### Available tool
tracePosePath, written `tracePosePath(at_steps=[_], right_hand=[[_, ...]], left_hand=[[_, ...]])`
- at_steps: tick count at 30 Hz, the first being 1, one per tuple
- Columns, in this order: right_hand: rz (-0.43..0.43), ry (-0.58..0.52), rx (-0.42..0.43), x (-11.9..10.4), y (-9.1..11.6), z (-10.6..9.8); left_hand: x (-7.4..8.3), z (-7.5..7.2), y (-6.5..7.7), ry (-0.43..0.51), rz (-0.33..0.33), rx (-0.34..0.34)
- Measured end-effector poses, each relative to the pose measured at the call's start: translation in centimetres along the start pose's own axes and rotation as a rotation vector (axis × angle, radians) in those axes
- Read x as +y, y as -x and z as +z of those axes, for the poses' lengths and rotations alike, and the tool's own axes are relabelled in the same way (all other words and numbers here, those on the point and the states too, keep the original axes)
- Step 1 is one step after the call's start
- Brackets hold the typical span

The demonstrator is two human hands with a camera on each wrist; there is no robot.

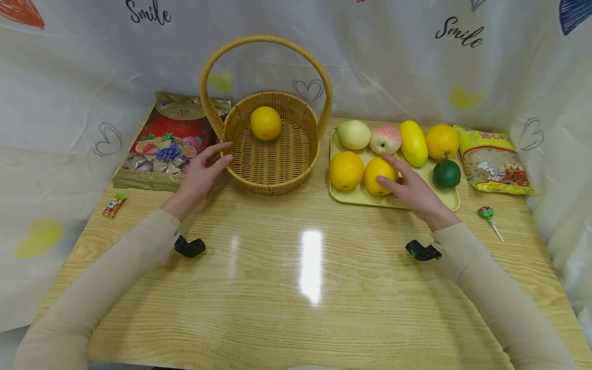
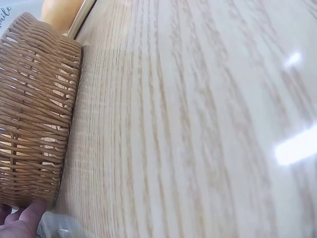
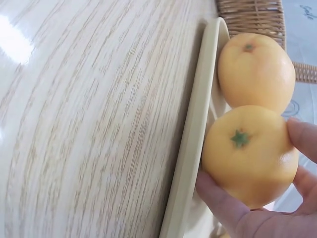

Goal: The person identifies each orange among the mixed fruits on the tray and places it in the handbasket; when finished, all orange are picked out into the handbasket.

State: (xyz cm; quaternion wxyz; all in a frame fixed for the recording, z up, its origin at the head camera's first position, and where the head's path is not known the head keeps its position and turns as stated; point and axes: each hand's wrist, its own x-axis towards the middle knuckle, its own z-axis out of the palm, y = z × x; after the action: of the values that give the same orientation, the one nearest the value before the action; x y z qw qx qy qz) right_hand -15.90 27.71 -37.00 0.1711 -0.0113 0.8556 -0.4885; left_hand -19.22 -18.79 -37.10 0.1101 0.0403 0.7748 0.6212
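Note:
My right hand (image 1: 416,192) grips an orange (image 1: 373,172) at the front of a pale yellow tray (image 1: 361,201). In the right wrist view, its thumb and fingers go round the fruit's sides, and a green star-shaped stem mark faces the camera. Against it on the tray lies another orange (image 1: 346,170). My left hand (image 1: 201,172) reaches to the left side of a wicker basket (image 1: 273,164) with a tall hooped handle. Its fingers are extended and touch the basket's side; the left wrist view shows fingertips at the woven wall. Inside the basket sits one orange (image 1: 265,123).
Also on the tray are a pale green fruit (image 1: 353,134), a peach (image 1: 386,139), a yellow mango (image 1: 413,143), an orange (image 1: 442,142) and a green fruit (image 1: 446,174). Packaged bags (image 1: 497,162) (image 1: 171,139) flank both sides. A lollipop (image 1: 490,221) and wrapped candy (image 1: 114,205) lie nearby.

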Motion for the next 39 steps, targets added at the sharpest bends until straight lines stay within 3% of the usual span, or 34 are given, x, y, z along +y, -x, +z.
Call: tracePosePath(at_steps=[7,14,28,39], right_hand=[[0.014,-0.015,-0.007,0.0,-0.1,0.0],[0.026,-0.025,-0.036,0.2,-0.1,-0.1],[0.032,-0.023,-0.031,-0.1,-0.1,-0.1],[-0.018,0.019,0.002,0.0,-0.1,-0.1]], left_hand=[[-0.2,0.0,0.0,0.032,0.008,0.003],[-2.8,-0.3,-1.5,0.08,0.03,0.02],[-2.6,-0.3,-1.3,0.097,0.032,0.025],[-2.7,-0.3,-1.5,0.07,0.026,0.021]])
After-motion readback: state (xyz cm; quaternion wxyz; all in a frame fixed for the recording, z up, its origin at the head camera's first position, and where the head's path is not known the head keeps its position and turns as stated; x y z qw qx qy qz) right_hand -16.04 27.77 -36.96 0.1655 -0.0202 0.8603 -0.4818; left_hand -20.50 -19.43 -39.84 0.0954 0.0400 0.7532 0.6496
